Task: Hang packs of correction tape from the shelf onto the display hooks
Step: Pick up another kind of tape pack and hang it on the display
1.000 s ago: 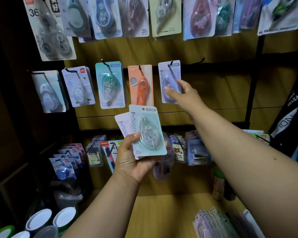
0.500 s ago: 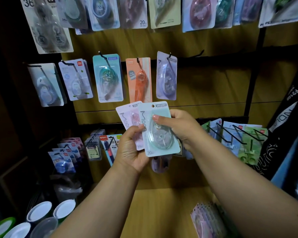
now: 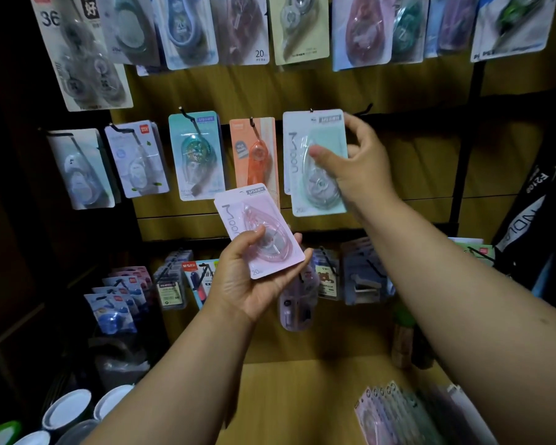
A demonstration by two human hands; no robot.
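My right hand [image 3: 358, 168] grips a mint-green correction tape pack [image 3: 302, 162] and holds it up against the display hook [image 3: 311, 110], its top edge level with the hook tip. It covers the pack hanging there. My left hand [image 3: 254, 277] holds a pink correction tape pack [image 3: 259, 231] lower down, thumb on its blister, tilted to the left. An empty black hook [image 3: 365, 109] juts out just right of my right hand.
Other packs hang in the same row: orange [image 3: 254, 152], teal [image 3: 195, 154] and two pale ones [image 3: 135, 159]. Another row hangs above. A wooden shelf [image 3: 302, 396] lies below with a stack of packs [image 3: 395, 415] at right and white-lidded jars [image 3: 68, 409] at left.
My right hand took the mint-green pack from my left hand and raised it to the hook on the right of the row. My left hand now holds only the pink pack.
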